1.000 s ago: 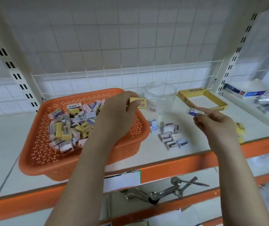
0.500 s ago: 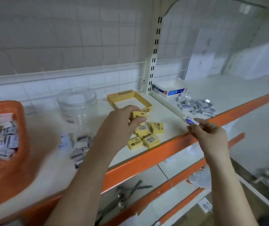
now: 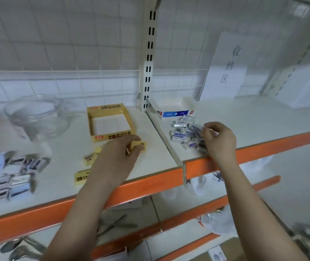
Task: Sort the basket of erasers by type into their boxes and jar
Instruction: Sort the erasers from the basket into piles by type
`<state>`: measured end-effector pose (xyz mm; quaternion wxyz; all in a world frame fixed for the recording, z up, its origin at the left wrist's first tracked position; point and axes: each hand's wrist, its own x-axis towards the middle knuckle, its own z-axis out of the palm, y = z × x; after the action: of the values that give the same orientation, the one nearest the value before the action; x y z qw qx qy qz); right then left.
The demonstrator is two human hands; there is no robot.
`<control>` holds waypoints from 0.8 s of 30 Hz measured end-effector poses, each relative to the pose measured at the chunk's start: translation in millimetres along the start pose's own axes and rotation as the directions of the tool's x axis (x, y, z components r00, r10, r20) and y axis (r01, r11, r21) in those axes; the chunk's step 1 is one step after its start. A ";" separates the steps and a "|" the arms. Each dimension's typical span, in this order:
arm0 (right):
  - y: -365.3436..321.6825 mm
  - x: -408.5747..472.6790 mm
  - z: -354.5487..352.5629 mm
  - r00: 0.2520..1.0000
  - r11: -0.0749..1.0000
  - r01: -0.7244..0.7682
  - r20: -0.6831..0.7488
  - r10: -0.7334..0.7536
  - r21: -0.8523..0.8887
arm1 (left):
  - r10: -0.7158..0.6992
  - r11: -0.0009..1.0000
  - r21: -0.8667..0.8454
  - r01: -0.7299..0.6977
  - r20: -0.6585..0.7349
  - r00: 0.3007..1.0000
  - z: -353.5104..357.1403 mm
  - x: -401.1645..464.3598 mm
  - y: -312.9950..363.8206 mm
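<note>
Both forearms reach up from the bottom edge over the orange front rail (image 3: 150, 183) of the shelf, which serves here as the landmark.

Just behind the rail at its left end lies a blurred cluster of white-and-dark erasers (image 3: 13, 176). Nearer the middle, a yellow eraser (image 3: 81, 177) sits close behind the rail, partly hidden by the left forearm, and another small yellow one (image 3: 91, 157) lies a little further back.

The left hand (image 3: 118, 157) is palm down behind the rail, wrist straight, fingers curled; thumb and fingertips pinch a yellow eraser piece (image 3: 141, 145) that is at or just above the shelf surface; I cannot tell whether it touches.

To the right of the shelf divider (image 3: 166, 142), the right hand (image 3: 219, 140) crosses the rail with its wrist bent, knuckles up and fingers curled inward over the near edge of a pile of blue-and-white erasers (image 3: 185, 132). Whether it holds one cannot be told, as the fingertips are hidden.

Further back from the rail, an open yellow box (image 3: 111, 136) stands just beyond the left hand. Left of it is a clear glass jar (image 3: 35, 117), blurred. Behind the blue-and-white pile stands a white box with a blue band (image 3: 174, 112). Against the back wall leans a white paper sign (image 3: 225, 65) with handwritten characters.
</note>
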<state>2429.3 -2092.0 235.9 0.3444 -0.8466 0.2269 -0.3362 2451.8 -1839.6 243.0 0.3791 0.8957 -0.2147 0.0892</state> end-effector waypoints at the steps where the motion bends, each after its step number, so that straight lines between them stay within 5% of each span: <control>1: -0.7 -7.8 -1.4 1.000 0.999 0.009 -0.020 -0.008 0.041 | -0.017 1.000 -0.014 0.016 -0.042 0.999 -1.4 -4.9 -6.4; 5: -7.5 -37.6 5.7 0.996 0.990 0.070 -0.062 -0.063 0.122 | -0.066 0.992 0.086 0.087 -0.215 0.974 -0.1 -23.5 -39.7; 9: -37.1 -49.1 21.4 0.964 0.951 0.268 -0.047 -0.264 0.153 | -0.028 0.977 0.202 0.069 -0.199 0.980 0.2 -21.7 -45.0; 16: -120.1 -65.0 64.5 0.836 0.853 0.450 0.210 -0.507 0.264 | -0.090 0.981 0.163 0.105 -0.095 0.991 -96.3 -15.5 -61.4; 24: -260.1 -109.0 131.1 0.586 0.795 0.548 0.558 -0.587 0.260 | -0.180 0.861 0.491 0.133 0.049 0.983 -263.8 -43.5 -133.5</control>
<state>2491.0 -1796.8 311.9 0.2984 -0.9247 -0.1897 -0.1413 2474.1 -1553.7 327.2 0.1377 0.9797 -0.1294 0.0675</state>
